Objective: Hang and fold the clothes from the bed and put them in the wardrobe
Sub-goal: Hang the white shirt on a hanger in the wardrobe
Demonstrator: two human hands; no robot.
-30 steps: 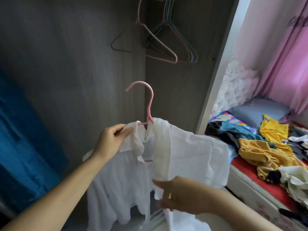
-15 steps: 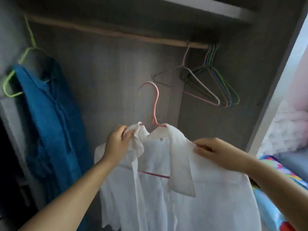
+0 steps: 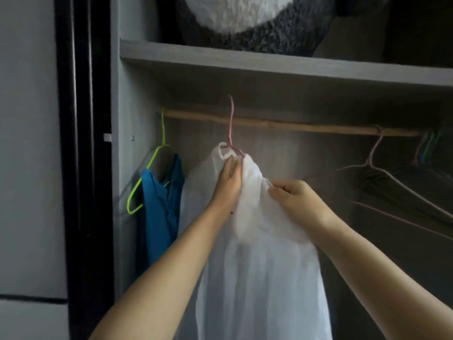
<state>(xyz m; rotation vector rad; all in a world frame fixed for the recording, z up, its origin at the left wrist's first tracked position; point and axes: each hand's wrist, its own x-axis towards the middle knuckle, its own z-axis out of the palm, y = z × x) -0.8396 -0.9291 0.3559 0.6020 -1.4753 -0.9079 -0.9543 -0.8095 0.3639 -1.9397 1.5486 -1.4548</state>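
Left hand (image 3: 229, 179) raised at the collar of the white shirt (image 3: 259, 253), fingers curled into the cloth just under the neck of the pink hanger (image 3: 231, 123), gripping fabric there. Right hand (image 3: 295, 200) just beside it, a little lower and to the right, thumb and fingers pinching a fold at the shirt's shoulder. Both forearms reaching up and inward from the lower edge of the view.

White shirt draped on the pink hanger, hanging down between the arms and out past the bottom of the frame. Pink hook risen above the wooden rail (image 3: 294, 125) and crossing in front of it; whether hooked over the rail or merely held before it, cannot tell.

To the left, blue garment (image 3: 159, 212) on a lime-green hanger (image 3: 147, 173), hooked at the rail's left end, close against the wardrobe side panel (image 3: 123, 192). Far right along the rail, a bunch of bare hangers (image 3: 397, 182), pale pink at the front, others in green and blue behind.

Above the rail, grey shelf (image 3: 269, 62) spanning the wardrobe. On top of it, a fluffy grey-and-white plush item (image 3: 250, 23), cut off by the top edge.
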